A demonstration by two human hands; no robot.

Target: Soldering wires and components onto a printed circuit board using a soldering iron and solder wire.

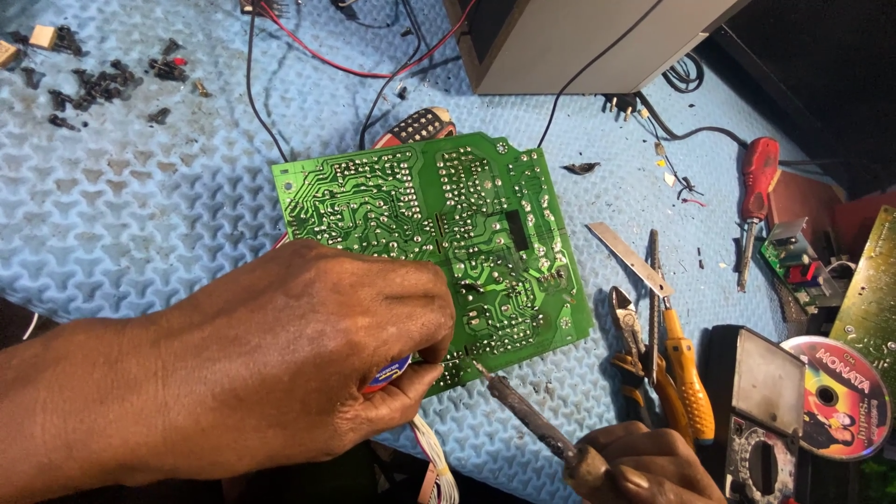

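Green circuit board [434,247] lies mid-mat; your left hand [308,359] pinches its near edge, your right hand [653,462] grips a soldering iron [523,411] touching it.

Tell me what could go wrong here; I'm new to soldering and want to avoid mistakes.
1. The soldering iron tip sits among crowded solder joints on the green circuit board; a slip could bridge neighbouring pads.
2. The left hand pinches the board's edge close to the tip, so a burn seems possible.
3. White wires hang under the board near the iron and might scorch.
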